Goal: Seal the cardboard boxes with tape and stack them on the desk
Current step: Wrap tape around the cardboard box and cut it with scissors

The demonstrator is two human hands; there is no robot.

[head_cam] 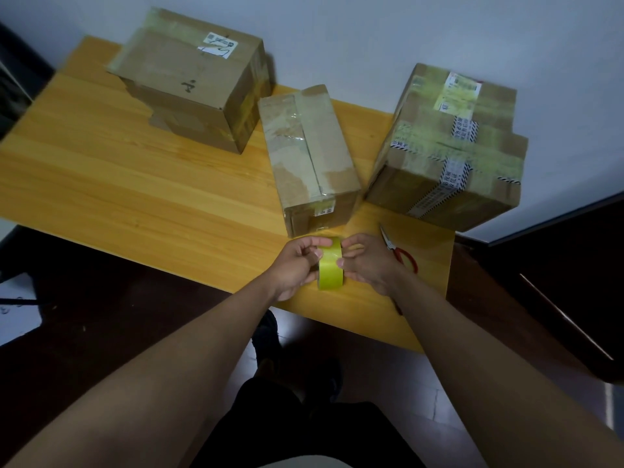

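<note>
Surface (118, 184): a yellow wooden top set against a pale wall, carrying three cardboard boxes, a pair of scissors and the tape.
Right stack (452, 153): two boxes, the smaller one (462, 96) on top of the larger; both wrapped in yellowish tape with printed labels, at the far right of the surface.
Left box (192, 82): large, taped, a white label on top, standing far left near the wall.
Middle box (310, 157): long and narrow, lying between the other two, clear tape along its top seam, its near end just beyond the hands.
Left hand (297, 265): fingers curled round the left side of the tape roll, thumb on its face.
Right hand (368, 261): fingers pinch the roll's right edge, thumb tip on the band.
Tape roll (331, 265): yellow-green, held upright on edge between both hands, above the near edge of the surface.
Scissors (401, 253): red handles, lying on the surface just right of the right hand, blades pointing away.
</note>
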